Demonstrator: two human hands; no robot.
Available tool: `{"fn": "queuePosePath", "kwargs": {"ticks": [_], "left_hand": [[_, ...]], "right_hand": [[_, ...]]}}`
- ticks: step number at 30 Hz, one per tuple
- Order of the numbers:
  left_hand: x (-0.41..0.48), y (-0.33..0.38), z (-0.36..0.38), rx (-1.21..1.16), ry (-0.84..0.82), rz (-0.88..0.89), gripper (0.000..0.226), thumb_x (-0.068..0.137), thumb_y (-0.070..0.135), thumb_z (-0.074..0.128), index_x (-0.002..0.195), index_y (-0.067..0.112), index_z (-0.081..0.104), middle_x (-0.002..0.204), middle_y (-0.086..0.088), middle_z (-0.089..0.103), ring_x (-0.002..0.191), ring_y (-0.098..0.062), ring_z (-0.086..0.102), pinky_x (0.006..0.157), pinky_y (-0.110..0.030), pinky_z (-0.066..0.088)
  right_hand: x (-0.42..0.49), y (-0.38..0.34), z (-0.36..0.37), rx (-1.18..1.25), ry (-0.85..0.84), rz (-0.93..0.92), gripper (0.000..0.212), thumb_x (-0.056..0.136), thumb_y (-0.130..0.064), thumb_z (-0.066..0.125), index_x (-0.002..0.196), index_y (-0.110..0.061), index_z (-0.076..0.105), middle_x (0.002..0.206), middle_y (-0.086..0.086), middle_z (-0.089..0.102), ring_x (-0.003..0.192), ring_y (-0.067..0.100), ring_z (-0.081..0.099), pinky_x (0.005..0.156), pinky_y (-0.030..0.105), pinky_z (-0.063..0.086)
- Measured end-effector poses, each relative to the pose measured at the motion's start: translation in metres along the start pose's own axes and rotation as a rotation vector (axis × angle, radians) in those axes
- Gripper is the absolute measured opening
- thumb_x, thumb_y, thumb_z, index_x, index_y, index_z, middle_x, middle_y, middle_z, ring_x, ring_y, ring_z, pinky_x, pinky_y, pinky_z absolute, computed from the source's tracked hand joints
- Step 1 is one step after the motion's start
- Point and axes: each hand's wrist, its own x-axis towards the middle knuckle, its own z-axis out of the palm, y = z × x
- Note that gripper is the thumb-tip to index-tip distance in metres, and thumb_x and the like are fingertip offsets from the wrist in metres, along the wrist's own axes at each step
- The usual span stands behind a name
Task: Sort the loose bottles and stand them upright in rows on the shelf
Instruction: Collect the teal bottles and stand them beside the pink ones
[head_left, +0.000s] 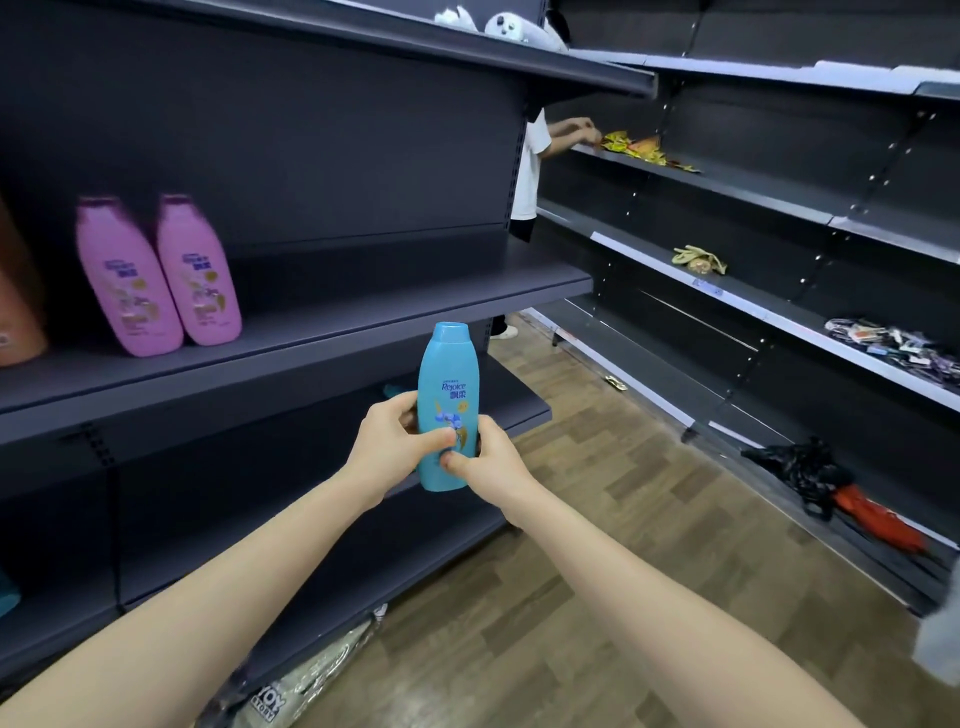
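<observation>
Shelf (363, 301) behind; left grip (395, 441), right grip (491, 462) cover blue bottle (448, 374), label seemingly floral.

1. On shelf (374, 306), left part: left standing bottle (127, 280) and right standing bottle (200, 275), just beside each other.
2. Further left, at frame edge: bigger bottle (15, 312).
3. Before shelf, right of those: held bottle (448, 395), upright, gripped between left hand (395, 441) and right hand (488, 465).
4. Far right, across aisle: second shelving run (753, 306).
</observation>
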Motion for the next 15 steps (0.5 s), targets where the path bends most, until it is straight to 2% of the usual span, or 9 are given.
{"fn": "queuePosePath", "kwargs": {"ticks": [5, 15], "left_hand": [[0.048, 0.005, -0.029, -0.003, 0.021, 0.016, 0.039, 0.075, 0.008, 0.076, 0.112, 0.012, 0.063, 0.103, -0.002, 0.07, 0.092, -0.014, 0.068, 0.081, -0.035, 0.057], [0.108, 0.004, -0.076, -0.008, 0.089, 0.069, 0.034, 0.078, 0.008, 0.074, 0.107, 0.02, 0.06, 0.1, 0.004, 0.069, 0.09, -0.009, 0.068, 0.074, -0.024, 0.057]], "right_hand": [[0.047, -0.024, 0.01, 0.018, 0.014, -0.06, 0.041, 0.088, -0.015, 0.065, 0.124, -0.015, 0.045, 0.116, -0.002, 0.055, 0.105, 0.011, 0.055, 0.087, 0.028, 0.052], [0.121, -0.05, 0.036, 0.096, -0.017, -0.158, 0.039, 0.086, -0.012, 0.067, 0.119, -0.018, 0.048, 0.116, -0.001, 0.058, 0.104, 0.011, 0.059, 0.081, 0.023, 0.053]]}}
